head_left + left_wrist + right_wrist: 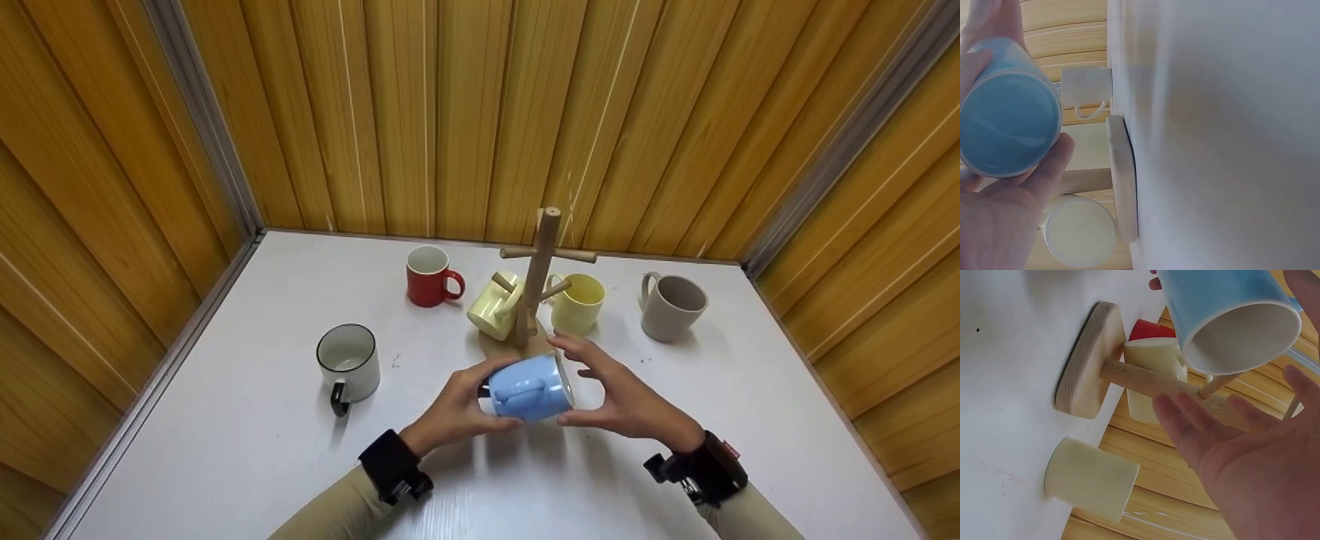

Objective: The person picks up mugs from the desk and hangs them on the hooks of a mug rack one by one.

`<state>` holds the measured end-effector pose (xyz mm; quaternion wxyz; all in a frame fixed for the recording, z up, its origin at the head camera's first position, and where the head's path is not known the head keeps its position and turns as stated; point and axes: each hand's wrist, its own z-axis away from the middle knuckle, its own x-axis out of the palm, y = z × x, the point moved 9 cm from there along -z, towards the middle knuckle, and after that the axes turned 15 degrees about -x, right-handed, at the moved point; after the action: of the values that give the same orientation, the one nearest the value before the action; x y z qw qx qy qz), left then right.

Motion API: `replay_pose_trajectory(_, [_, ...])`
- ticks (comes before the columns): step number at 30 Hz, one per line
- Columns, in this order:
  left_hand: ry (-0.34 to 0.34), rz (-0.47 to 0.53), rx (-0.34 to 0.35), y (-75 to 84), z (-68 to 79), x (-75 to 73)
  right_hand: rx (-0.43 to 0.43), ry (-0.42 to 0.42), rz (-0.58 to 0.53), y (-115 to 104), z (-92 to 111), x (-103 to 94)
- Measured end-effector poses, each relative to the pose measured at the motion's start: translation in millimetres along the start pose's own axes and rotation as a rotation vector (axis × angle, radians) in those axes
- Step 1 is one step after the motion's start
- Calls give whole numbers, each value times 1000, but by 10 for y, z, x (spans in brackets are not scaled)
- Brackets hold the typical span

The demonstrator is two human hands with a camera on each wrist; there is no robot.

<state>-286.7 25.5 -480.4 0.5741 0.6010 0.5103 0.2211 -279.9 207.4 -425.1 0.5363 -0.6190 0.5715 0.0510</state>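
Observation:
A light blue mug (529, 390) is held on its side above the table, its mouth toward the right. My left hand (459, 403) grips it near the base, thumb below and fingers over the top; the mug's round bottom faces the left wrist view. Beside the rim is my right hand (626, 394), thumb and fingers spread apart; whether a fingertip touches the mug I cannot tell. Just behind stands a wooden mug tree (538, 274) with several pegs. A pale yellow mug (493, 313) hangs tilted on its left side.
Right of the tree stands another yellow mug (581, 307). A red mug (426, 283) is at the back left, a white mug (360, 375) with black rim and handle at the left, a grey mug (664, 319) at the right. Wood-patterned walls (465, 112) enclose the white table (247, 360).

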Motion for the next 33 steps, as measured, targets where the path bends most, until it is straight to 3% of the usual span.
replay_pose_trajectory(16, [-63, 78, -169, -182, -110, 17, -6, -10, 9, 53, 5, 53])
replay_pose_trajectory(25, [-109, 83, -239, -235, -154, 40, -18, 66, -39, 100, 7, 55])
replay_pose_trajectory(33, [-142, 191, -313, -277, -190, 81, 12, 125, -57, -150, -74, -63])
